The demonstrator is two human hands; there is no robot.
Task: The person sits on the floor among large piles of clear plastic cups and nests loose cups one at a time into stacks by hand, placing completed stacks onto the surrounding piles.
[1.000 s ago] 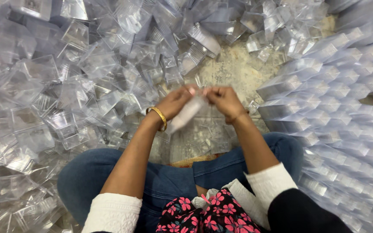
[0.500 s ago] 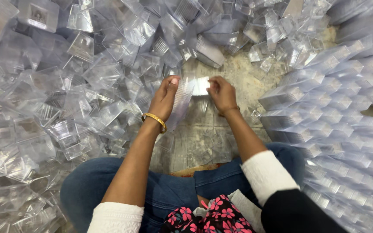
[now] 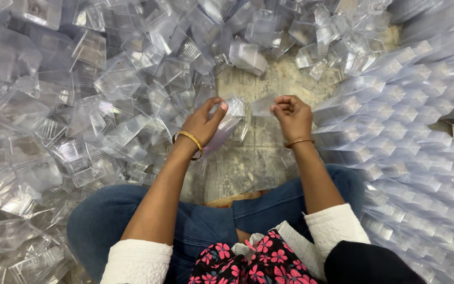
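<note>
My left hand [image 3: 204, 124], with a gold bangle at the wrist, is closed around a nested stack of clear plastic box parts [image 3: 226, 122] that slants down toward my wrist. My right hand [image 3: 291, 115], also wearing a bangle, pinches a single clear plastic piece [image 3: 262, 105] between thumb and fingers, a short gap to the right of the stack. Both hands hover above a bare patch of speckled floor [image 3: 269, 84] in front of my knees.
A loose heap of clear plastic box halves [image 3: 95, 105] covers the floor to the left and ahead. On the right lie long, neatly nested rows of the same parts [image 3: 411, 137]. My legs in blue jeans [image 3: 206, 221] are folded below.
My hands have come apart: earlier both held one stack together; now the right hand has pulled one clear piece off to the right while the left keeps the stack.
</note>
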